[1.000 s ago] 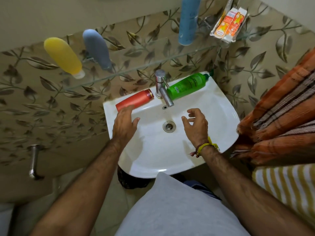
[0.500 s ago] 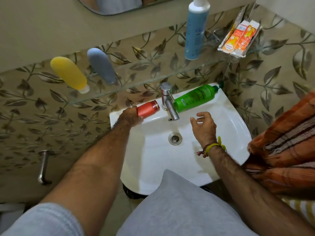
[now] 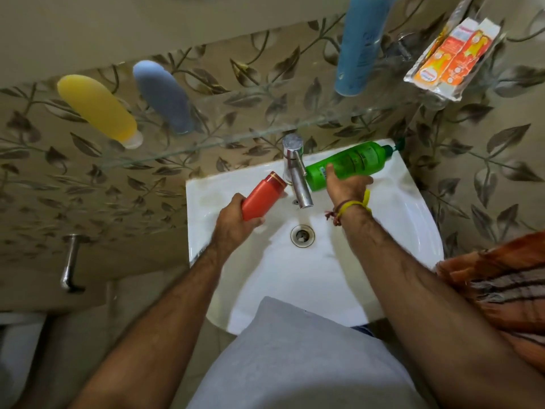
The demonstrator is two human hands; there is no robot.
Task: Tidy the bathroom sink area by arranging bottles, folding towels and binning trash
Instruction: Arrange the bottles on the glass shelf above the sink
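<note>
Step in hand: bottles being gathered. Red bottle gripped by left hand, lifted above sink; green bottle on sink rim, grasped by right hand. Next, probably: both to be stood upright on glass shelf.

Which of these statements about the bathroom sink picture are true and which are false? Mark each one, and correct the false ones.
1. The left hand holds the red bottle. True.
2. The green bottle stands upright on the glass shelf. False: it lies on its side at the back of the sink, with the right hand on it.
3. The yellow bottle and the grey-blue bottle sit side by side on the glass shelf. True.
4. The tap stands to the right of both hands. False: it is between them.
5. A yellow band is on the left wrist. False: it is on the right wrist.
</note>
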